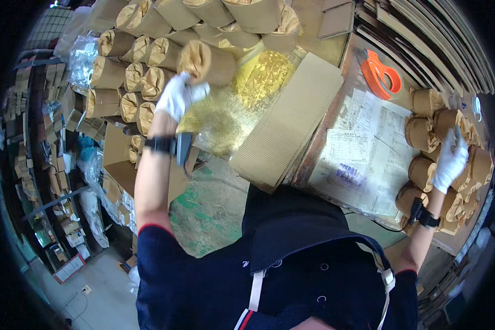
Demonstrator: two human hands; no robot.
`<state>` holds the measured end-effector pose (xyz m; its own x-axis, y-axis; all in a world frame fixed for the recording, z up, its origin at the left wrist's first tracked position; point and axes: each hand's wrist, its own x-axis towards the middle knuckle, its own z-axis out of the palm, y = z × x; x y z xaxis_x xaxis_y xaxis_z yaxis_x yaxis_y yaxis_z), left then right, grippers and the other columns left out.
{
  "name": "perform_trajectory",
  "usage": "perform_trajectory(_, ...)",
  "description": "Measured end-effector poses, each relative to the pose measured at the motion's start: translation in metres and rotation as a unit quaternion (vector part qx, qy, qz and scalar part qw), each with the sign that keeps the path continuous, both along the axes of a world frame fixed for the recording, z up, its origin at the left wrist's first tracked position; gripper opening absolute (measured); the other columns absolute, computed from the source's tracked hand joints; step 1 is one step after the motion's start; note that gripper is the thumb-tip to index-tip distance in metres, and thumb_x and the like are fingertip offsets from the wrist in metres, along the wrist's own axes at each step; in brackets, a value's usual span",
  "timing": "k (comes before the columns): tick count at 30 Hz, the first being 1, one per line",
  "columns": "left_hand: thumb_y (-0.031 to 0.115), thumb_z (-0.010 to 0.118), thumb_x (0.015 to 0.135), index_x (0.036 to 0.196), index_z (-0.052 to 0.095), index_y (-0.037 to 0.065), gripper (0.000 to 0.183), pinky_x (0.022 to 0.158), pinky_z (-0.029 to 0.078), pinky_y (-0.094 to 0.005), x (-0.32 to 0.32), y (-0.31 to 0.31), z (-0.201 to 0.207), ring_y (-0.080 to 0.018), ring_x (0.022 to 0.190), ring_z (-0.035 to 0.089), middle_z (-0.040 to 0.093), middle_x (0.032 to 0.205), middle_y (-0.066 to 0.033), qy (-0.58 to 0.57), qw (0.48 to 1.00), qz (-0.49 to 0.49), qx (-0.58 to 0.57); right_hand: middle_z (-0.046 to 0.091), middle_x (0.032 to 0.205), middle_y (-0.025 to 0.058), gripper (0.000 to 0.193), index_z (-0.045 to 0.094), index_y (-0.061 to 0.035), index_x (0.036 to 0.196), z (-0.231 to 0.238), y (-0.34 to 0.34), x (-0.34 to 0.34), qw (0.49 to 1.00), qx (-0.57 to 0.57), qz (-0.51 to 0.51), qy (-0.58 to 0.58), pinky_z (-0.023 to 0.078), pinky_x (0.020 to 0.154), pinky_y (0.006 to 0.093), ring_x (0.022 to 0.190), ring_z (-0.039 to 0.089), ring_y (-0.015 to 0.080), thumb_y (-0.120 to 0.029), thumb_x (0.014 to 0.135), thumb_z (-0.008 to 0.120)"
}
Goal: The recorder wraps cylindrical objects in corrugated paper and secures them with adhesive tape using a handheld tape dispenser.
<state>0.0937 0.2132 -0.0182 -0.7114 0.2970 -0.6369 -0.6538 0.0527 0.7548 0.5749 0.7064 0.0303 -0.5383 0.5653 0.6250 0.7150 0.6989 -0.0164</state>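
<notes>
My left hand [177, 98], in a white glove, grips a brown cardboard roll [219, 67] at its end of crumpled paper. The roll lies tilted at the near edge of a stack and is slightly blurred. Far to the right, my right hand [451, 159], also gloved in white, reaches over a group of similar paper-ended rolls [422, 133]. Its fingers are stretched out, with the tips at one upper roll [448, 119]. Whether they press on that roll is hard to see.
Stacked rolls [107, 72] fill the far left. Flat corrugated cardboard [291, 121] lies beside a yellow surface [264, 77]. An orange tape dispenser [378, 77] and printed papers [355, 148] rest on the right table. Cardboard sheets [429, 44] are piled behind; an open carton [121, 165] stands at left.
</notes>
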Motion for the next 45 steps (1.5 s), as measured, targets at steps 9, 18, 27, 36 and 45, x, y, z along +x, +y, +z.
perform_trajectory(9, 0.038, 0.055, 0.094, 0.129, 0.05, 0.0, 0.052, 0.093, 0.048, -0.0427, 0.054, 0.064, -0.012, -0.0374, 0.112, 0.057, 0.056, 0.123, -0.0262, 0.24, 0.87, -0.345, -0.259, 0.07, 0.095, 0.0232, 0.058, 0.064, -0.0103, 0.12, -0.02, 0.08, 0.083, 0.886, -0.232, -0.233, -0.327, 0.056, 0.072, 0.0479, 0.084, 0.069, 0.0401, -0.057, 0.098, 0.037)
perform_trajectory(18, 0.063, 0.077, 0.06, 0.141, 0.042, -0.001, 0.109, 0.107, 0.033, -0.0568, 0.256, 0.05, -0.011, -0.0397, 0.13, 0.042, 0.045, 0.139, -0.0271, 0.407, 0.549, -0.49, -0.541, 0.069, 0.081, 0.0194, 0.045, 0.065, -0.0155, 0.113, 0.012, 0.056, -0.009, 0.945, 0.038, -0.121, -0.302, 0.055, 0.048, 0.0408, 0.066, 0.071, 0.0302, -0.054, 0.092, 0.056)
perform_trajectory(27, 0.051, 0.076, 0.067, 0.146, 0.038, 0.011, 0.096, 0.098, 0.043, -0.0455, 0.261, 0.061, -0.006, -0.0399, 0.11, 0.056, 0.044, 0.139, -0.0292, 0.441, 0.579, -0.44, -0.527, 0.065, 0.096, 0.0196, 0.021, 0.066, -0.0217, 0.112, -0.008, 0.141, 0.008, 0.91, -0.081, 0.098, -0.394, 0.055, 0.064, 0.0414, 0.078, 0.067, 0.0337, -0.026, 0.095, 0.056)
perform_trajectory(36, 0.052, 0.072, 0.071, 0.132, 0.047, 0.003, 0.082, 0.066, 0.057, -0.0432, 0.326, 0.104, 0.042, -0.0337, 0.078, 0.07, 0.062, 0.115, -0.025, 0.426, 0.624, -0.531, -0.384, 0.069, 0.091, 0.0031, 0.034, 0.068, -0.0022, 0.109, 0.063, -0.016, 0.015, 0.779, -0.569, 0.07, 0.256, 0.05, 0.071, 0.0233, 0.077, 0.064, 0.0109, -0.031, 0.091, 0.067)
perform_trajectory(45, 0.014, 0.054, 0.086, 0.113, 0.061, 0.021, 0.029, 0.042, 0.046, -0.0286, 0.357, 0.08, -0.051, -0.014, 0.056, 0.061, 0.057, 0.088, -0.0024, 0.651, 0.429, -0.596, -0.191, 0.065, 0.11, 0.0047, 0.039, 0.062, -0.0041, 0.118, -0.052, -0.187, -0.015, 0.46, -0.826, 0.045, 0.324, 0.053, 0.085, 0.0298, 0.099, 0.063, 0.0136, -0.031, 0.09, 0.069)
